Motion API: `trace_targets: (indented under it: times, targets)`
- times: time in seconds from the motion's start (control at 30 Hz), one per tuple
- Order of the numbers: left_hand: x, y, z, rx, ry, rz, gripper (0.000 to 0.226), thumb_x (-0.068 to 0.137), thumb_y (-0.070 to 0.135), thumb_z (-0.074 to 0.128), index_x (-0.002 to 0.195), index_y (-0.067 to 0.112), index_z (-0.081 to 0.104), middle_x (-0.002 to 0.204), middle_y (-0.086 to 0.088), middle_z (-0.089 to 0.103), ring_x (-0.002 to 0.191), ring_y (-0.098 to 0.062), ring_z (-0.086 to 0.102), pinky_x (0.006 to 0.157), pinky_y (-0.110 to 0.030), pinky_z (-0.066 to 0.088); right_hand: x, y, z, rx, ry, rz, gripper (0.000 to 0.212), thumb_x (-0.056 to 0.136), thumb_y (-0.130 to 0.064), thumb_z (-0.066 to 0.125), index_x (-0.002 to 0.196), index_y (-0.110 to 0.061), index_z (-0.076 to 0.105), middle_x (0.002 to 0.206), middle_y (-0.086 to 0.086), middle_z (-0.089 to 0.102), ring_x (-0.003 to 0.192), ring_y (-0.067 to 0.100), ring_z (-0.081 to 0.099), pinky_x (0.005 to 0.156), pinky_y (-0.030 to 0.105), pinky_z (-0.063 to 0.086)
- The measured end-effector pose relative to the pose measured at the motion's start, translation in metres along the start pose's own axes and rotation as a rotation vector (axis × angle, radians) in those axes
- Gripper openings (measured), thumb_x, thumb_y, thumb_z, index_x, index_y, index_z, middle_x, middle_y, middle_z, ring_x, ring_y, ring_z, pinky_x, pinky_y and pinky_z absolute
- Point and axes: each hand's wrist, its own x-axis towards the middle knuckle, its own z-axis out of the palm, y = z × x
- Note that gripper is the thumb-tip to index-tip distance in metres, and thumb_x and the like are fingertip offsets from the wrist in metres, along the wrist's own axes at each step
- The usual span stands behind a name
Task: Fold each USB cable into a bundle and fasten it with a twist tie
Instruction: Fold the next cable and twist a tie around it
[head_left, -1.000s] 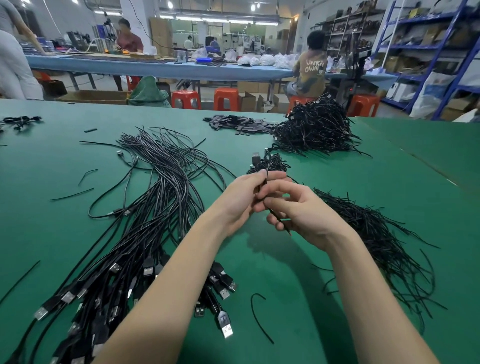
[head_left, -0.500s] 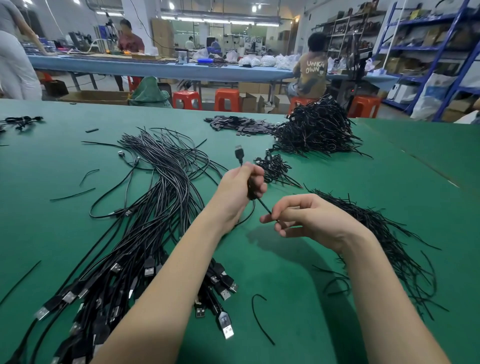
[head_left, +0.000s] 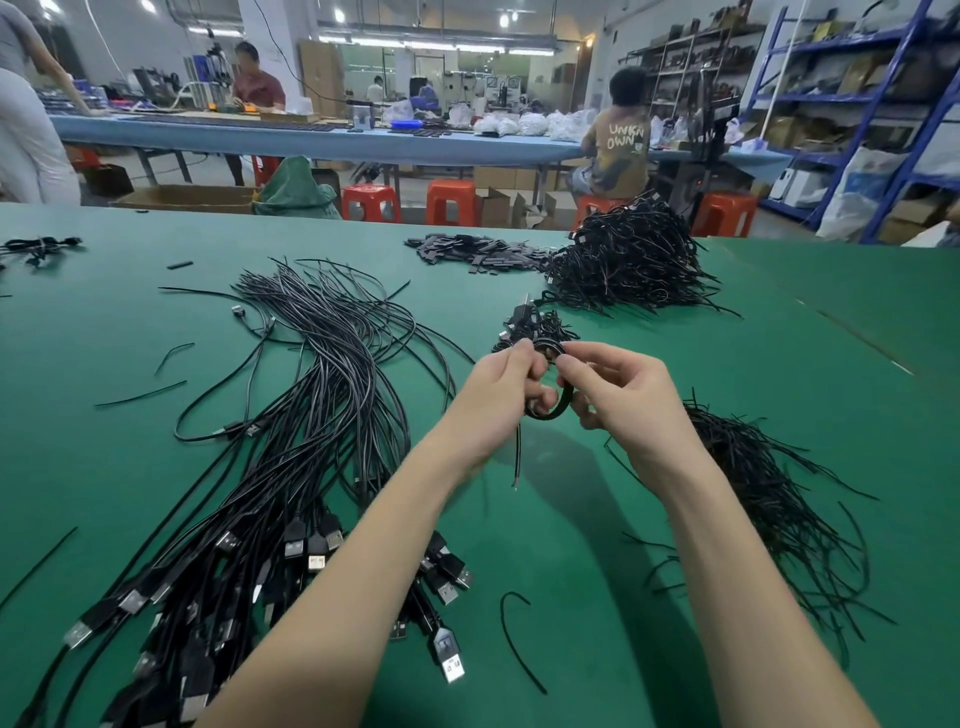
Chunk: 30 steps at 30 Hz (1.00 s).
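Note:
Above the green table (head_left: 571, 545) my left hand (head_left: 501, 395) grips a coiled black USB cable bundle (head_left: 550, 405), whose loose tail hangs down below the hand. My right hand (head_left: 621, 397) pinches the same bundle from the right side, fingers curled around the loop. A large spread of loose USB cables (head_left: 291, 441) lies to the left, plugs toward me. A heap of black twist ties (head_left: 769, 499) lies to the right. A small group of tied bundles (head_left: 535, 325) sits just beyond my hands.
A big pile of tied cable bundles (head_left: 631, 257) stands at the far side, with flat black strips (head_left: 478, 249) beside it. Stray ties lie on the table, one curled near me (head_left: 511, 639). People work at a blue table behind.
My hands separated half a second ago, the right one drawing back toward me. Now they are together again, farther from me, with the cable wound into a loop between them.

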Motion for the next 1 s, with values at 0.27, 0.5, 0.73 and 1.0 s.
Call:
trace_targets:
  times: [0.27, 0.5, 0.73, 1.0]
  targets:
    - [-0.006, -0.011, 0.01, 0.589, 0.153, 0.252, 0.027, 0.108, 0.024, 0.034, 0.093, 0.011, 0.053, 0.079, -0.004, 0.064, 0.07, -0.02, 0.062, 0.068, -0.035, 0.052, 0.004, 0.007, 0.007, 0.06, 0.111, -0.014, 0.015, 0.095, -0.008, 0.069, 0.108, -0.005, 0.076, 0.083, 0.007, 0.075, 0.053, 0.014, 0.064, 0.06, 0.028, 0.059]
    - [-0.007, -0.008, 0.009, 0.608, 0.101, 0.18, 0.024, 0.108, 0.022, 0.033, 0.097, 0.009, 0.049, 0.073, -0.002, 0.06, 0.048, -0.008, 0.058, 0.048, -0.015, 0.039, 0.0, 0.004, 0.005, 0.089, 0.044, -0.009, 0.013, 0.09, -0.011, 0.076, 0.103, -0.011, 0.078, 0.08, 0.007, 0.078, 0.067, 0.017, 0.074, 0.071, 0.031, 0.063]
    - [-0.006, -0.015, 0.013, 0.811, 0.058, 0.268, 0.022, 0.102, 0.005, 0.036, 0.112, 0.002, 0.055, 0.07, 0.0, 0.052, 0.064, -0.029, 0.049, 0.057, -0.023, 0.028, -0.001, 0.002, 0.009, -0.074, 0.101, -0.093, 0.011, 0.082, -0.028, 0.084, 0.088, -0.019, 0.082, 0.061, -0.007, 0.066, 0.054, 0.008, 0.056, 0.054, 0.022, 0.045]
    - [-0.011, -0.029, 0.022, 0.463, 0.019, 0.208, 0.006, 0.106, 0.025, 0.035, 0.106, 0.019, 0.037, 0.072, 0.0, 0.054, 0.058, -0.007, 0.046, 0.058, -0.03, 0.037, 0.007, 0.016, -0.001, -0.026, 0.197, -0.072, 0.036, 0.082, -0.016, 0.084, 0.082, 0.016, 0.068, 0.06, 0.009, 0.058, 0.046, 0.012, 0.053, 0.055, 0.027, 0.049]
